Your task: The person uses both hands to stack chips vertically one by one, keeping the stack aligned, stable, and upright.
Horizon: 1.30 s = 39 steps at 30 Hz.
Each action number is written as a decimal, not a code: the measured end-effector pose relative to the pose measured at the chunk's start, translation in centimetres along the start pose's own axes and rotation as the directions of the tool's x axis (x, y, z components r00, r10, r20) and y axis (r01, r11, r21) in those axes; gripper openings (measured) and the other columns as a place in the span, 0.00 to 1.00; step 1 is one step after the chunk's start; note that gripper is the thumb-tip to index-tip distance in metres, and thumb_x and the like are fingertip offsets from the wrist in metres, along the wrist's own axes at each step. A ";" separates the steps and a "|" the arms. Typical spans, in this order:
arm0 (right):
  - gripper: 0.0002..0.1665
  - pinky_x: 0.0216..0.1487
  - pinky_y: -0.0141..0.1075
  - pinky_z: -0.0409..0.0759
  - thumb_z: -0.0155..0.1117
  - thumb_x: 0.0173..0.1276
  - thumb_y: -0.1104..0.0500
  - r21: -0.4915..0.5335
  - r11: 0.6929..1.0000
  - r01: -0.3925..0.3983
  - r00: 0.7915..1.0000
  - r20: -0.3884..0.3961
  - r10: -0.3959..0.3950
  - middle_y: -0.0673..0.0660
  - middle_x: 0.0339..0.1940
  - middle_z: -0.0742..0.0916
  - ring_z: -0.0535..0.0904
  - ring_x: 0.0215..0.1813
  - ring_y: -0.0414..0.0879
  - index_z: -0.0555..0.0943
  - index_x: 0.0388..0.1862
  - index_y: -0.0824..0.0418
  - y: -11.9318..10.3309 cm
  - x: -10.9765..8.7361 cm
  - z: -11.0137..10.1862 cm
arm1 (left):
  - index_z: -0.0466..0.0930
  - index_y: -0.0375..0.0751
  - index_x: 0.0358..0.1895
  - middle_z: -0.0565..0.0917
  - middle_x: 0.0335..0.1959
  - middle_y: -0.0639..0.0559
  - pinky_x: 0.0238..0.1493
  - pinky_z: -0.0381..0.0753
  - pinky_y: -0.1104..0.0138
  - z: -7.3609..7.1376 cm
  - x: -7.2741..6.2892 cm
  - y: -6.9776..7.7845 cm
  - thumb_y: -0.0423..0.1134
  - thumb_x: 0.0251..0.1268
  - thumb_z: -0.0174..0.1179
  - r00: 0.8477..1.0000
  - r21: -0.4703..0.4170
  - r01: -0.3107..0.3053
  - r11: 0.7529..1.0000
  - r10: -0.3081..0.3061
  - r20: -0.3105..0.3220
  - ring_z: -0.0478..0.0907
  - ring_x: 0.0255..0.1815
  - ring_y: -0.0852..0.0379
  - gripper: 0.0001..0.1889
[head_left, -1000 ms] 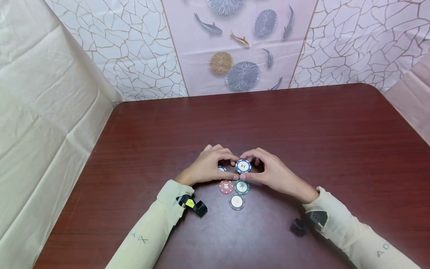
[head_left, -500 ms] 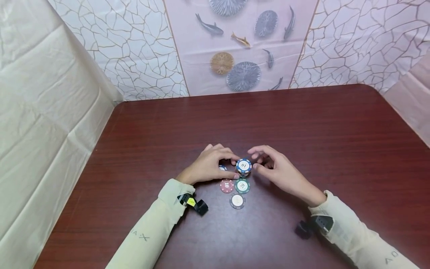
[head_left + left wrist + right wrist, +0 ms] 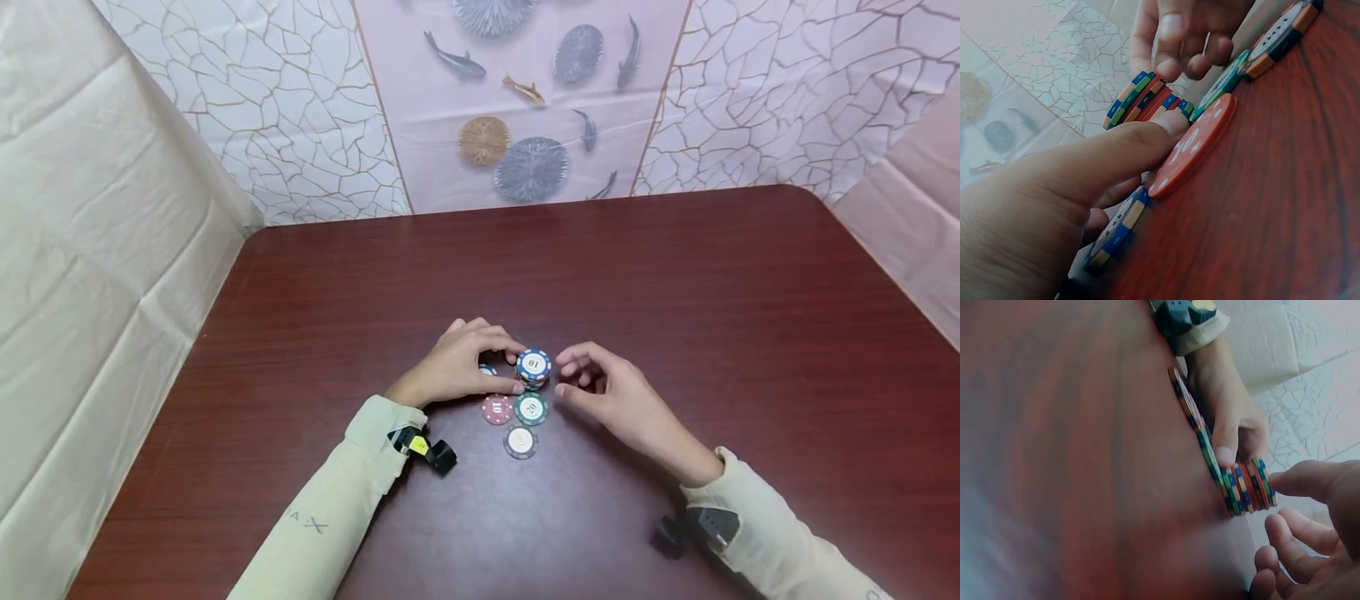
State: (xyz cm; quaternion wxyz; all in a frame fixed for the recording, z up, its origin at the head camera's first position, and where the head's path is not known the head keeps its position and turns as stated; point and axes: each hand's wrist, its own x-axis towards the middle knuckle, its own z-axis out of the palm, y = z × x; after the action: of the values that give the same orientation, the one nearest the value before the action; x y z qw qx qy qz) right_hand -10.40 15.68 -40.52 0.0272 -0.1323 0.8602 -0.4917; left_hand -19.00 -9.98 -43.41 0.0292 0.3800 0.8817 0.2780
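Note:
A stack of poker chips [image 3: 533,367], topped by a blue 10 chip, stands on the table. My left hand [image 3: 455,364] holds it from the left, thumb at the near side and forefinger at the far side. In the right wrist view the stack [image 3: 1249,487] shows mixed blue, green and red edges, slightly uneven. Just right of it, my right hand [image 3: 618,400] hovers with loosely bent fingers and nothing between them. Flat around the stack lie a green chip [image 3: 532,408], a red chip [image 3: 497,409] and a grey chip [image 3: 521,442]. Under my left hand, a blue chip [image 3: 488,370] is partly hidden.
The dark red wooden table [image 3: 375,275] has its far edge against a patterned cloth [image 3: 315,108]. A pale cloth [image 3: 112,250] hangs along the left side. Black wrist cameras stick out beside both cuffs.
My right hand has let go of the stack's top and drawn back to the right, then slightly nearer. My left hand stays at the stack. The head view has shifted a little.

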 end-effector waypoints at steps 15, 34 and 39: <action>0.17 0.50 0.45 0.71 0.78 0.67 0.57 -0.281 0.944 0.173 0.982 0.129 -0.141 0.43 0.40 0.85 0.76 0.47 0.44 0.91 0.55 0.46 -0.5 -1.4 1.3 | 0.89 0.57 0.58 0.82 0.41 0.72 0.50 0.62 0.61 -0.3 0.0 -0.1 0.58 0.61 0.77 1.000 0.003 0.007 1.000 -0.007 0.005 0.71 0.48 0.65 0.23; 0.23 0.51 0.46 0.71 0.84 0.60 0.54 -0.286 0.950 0.127 0.991 0.087 -0.106 0.45 0.39 0.83 0.76 0.46 0.44 0.88 0.53 0.53 -0.2 -1.5 1.5 | 0.89 0.57 0.58 0.82 0.41 0.71 0.50 0.62 0.61 -0.1 0.2 0.2 0.57 0.60 0.77 1.000 0.007 0.006 1.000 -0.006 0.006 0.71 0.48 0.66 0.24; 0.23 0.52 0.48 0.70 0.84 0.60 0.52 -0.327 0.936 0.131 0.990 0.095 -0.106 0.45 0.39 0.82 0.75 0.46 0.44 0.89 0.55 0.51 -0.3 -1.4 1.8 | 0.89 0.57 0.58 0.82 0.42 0.71 0.50 0.62 0.60 -0.1 0.0 0.1 0.58 0.61 0.77 1.000 0.006 0.003 1.000 -0.003 0.008 0.71 0.48 0.65 0.24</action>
State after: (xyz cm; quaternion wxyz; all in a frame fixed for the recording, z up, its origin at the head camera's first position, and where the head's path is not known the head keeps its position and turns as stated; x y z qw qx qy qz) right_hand -8.71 14.36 -41.32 0.0073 -0.2052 0.9196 -0.3349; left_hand -19.01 -9.96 -43.26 0.0322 0.3798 0.8830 0.2740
